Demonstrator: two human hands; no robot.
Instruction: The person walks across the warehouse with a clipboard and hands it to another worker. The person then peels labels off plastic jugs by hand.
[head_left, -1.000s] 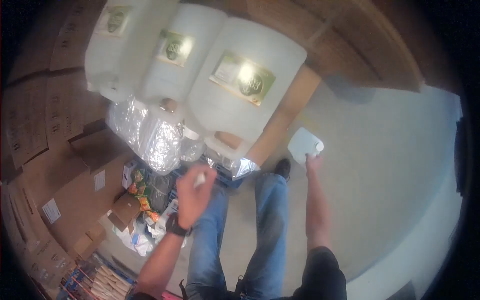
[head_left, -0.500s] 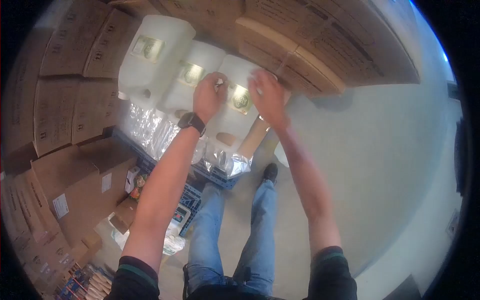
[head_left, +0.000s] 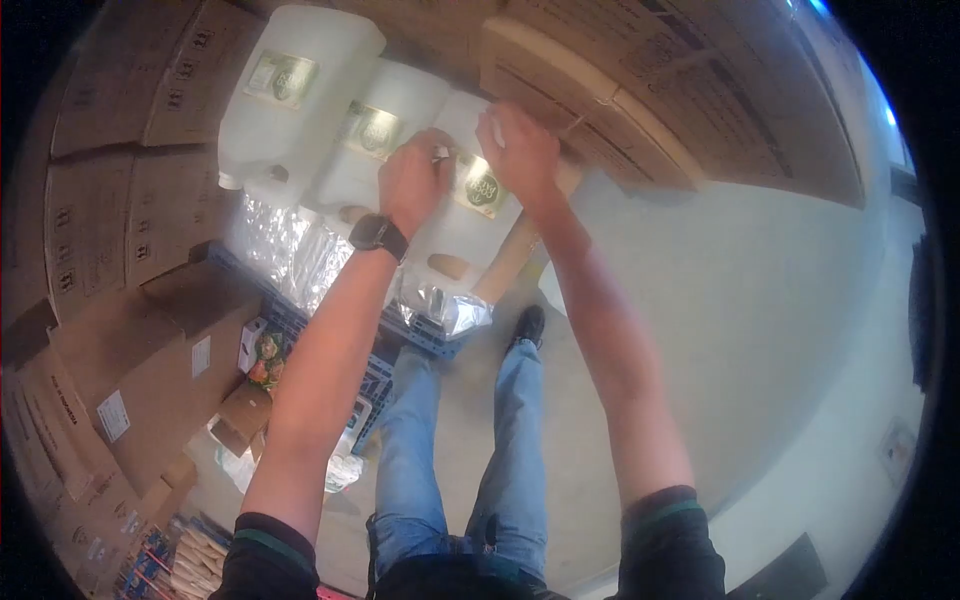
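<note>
Three translucent white plastic jugs lie side by side: a left jug, a middle jug and a right jug. Each carries a gold label with a round emblem; the right jug's label sits between my hands. My left hand, with a watch on its wrist, is closed at that label's left side, a small white piece showing at its fingertips. Over the upper right of the same jug, my right hand has its fingers curled together. Something whitish shows by them, too unclear to name.
Silvery plastic wrap lies under the jugs, above a blue plastic crate or pallet. Cardboard boxes are stacked on the left and at the back right. An open carton stands lower left. Grey floor extends to the right.
My right hand has shifted slightly up and left, its fingers drawn closer together. My left hand stays by the label with the small white piece. The whole view has tilted slightly.
</note>
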